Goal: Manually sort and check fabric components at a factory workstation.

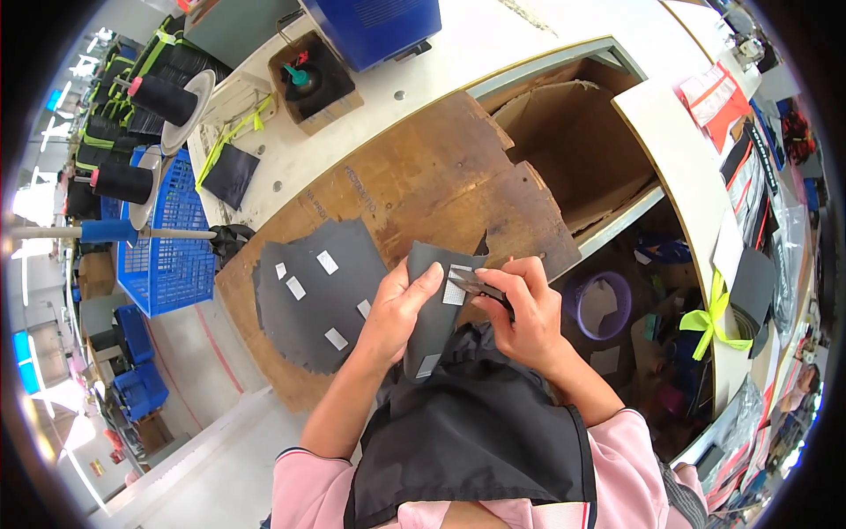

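My left hand (397, 310) pinches a dark grey fabric piece (426, 328), thumb on top, held up over the near edge of the brown wooden board (401, 198). Two small white patches show on this piece, one near its top right and one at its lower end. My right hand (529, 310) is closed around small dark thread snips (474, 284). Their blades point left and lie against the upper white patch (454, 292); whether they touch a thread is too small to tell. More dark grey fabric (308, 309) with several white patches lies flat to the left.
A cardboard box (577, 132) sits in the table's opening beyond the board. At the back stand a blue machine housing (374, 31) and a small box with a green bottle (300, 76). Black thread cones (166, 101) and a blue basket (163, 256) are left; a purple bin (602, 304) is low right.
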`<action>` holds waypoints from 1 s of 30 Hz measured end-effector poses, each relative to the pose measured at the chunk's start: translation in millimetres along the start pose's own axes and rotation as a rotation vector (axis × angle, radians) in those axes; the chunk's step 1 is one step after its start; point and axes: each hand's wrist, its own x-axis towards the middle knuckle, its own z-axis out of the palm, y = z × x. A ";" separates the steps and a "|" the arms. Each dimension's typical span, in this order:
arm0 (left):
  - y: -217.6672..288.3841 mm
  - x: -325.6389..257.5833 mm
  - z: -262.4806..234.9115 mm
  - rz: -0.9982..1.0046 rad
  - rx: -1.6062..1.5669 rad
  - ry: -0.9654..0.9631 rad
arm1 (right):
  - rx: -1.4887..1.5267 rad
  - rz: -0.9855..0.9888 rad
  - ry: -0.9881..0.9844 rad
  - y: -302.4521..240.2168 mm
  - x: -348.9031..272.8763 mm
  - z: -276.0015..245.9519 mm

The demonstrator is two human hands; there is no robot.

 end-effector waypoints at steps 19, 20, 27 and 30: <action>0.6 -4.8 -11.8 -0.054 -0.001 -0.003 | 0.339 0.344 -0.024 6.4 12.5 -14.5; 3.0 -5.3 -17.0 -0.077 0.025 -0.048 | 0.337 0.346 -0.024 17.8 18.2 -15.0; -4.2 13.0 -49.5 0.387 0.722 0.262 | 0.500 0.423 -0.626 59.1 10.8 -9.6; 3.0 16.0 -36.3 0.830 1.173 0.125 | 0.582 0.481 -0.582 53.1 11.2 -0.3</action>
